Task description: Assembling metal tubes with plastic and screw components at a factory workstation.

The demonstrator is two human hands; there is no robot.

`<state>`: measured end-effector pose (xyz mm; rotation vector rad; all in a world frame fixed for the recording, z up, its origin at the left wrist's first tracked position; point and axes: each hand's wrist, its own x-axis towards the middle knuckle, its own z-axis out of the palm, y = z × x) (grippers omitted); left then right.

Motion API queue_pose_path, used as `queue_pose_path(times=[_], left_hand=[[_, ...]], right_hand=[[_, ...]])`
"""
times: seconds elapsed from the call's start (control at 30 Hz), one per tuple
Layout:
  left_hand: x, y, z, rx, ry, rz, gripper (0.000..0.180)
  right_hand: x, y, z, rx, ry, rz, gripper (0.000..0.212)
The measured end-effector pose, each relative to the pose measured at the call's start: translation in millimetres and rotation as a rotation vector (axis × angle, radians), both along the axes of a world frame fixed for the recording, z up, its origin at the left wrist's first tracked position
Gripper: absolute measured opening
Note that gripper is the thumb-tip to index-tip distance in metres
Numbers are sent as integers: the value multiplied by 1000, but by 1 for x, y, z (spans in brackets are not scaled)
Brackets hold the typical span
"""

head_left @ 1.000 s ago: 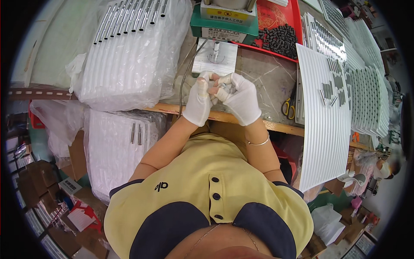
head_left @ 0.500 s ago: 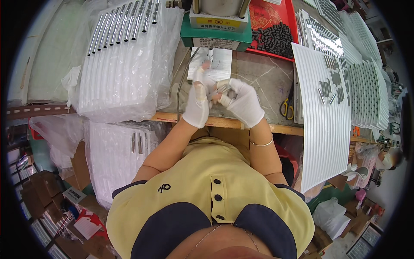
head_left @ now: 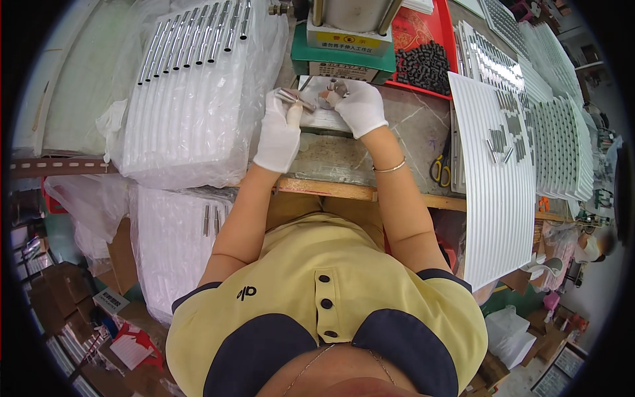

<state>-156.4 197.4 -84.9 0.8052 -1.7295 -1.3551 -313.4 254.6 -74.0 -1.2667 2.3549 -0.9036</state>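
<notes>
My left hand [head_left: 281, 132], in a white fingertip-free glove, is closed around short shiny metal tubes [head_left: 294, 99], left of the press plate. Across the metal base plate [head_left: 321, 120] of the bench press [head_left: 344, 59], my right hand [head_left: 360, 109], gloved the same way, is at the spot under the press head. Its bare fingertips pinch a small metal part [head_left: 338, 86]; fingers partly hide it, so its kind is unclear.
A red tray [head_left: 446, 40] of small black plugs [head_left: 423, 69] stands behind at the right. Long chrome tubes [head_left: 198, 40] lie on plastic-wrapped white stacks at the left. Scissors [head_left: 440, 169] and a ribbed white sheet [head_left: 493, 192] with short metal pins are to the right.
My hands were together in front of the press; now they are apart. The right has moved forward under the press head, the left sideways to the left with the tubes.
</notes>
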Motion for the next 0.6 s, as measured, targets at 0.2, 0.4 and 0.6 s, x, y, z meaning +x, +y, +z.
queue_pose_path(times=[0.2,0.4,0.6], left_hand=[[20,15,11,451,148,-244,26],[26,27,19,419,164,-378,23],[31,47,33,527,179,-597,27]], right_hand=[[6,4,-6,-102,25,8,39],[7,44,5,-221,-157,-138,53],[38,89,49,-432,-883,290,39]])
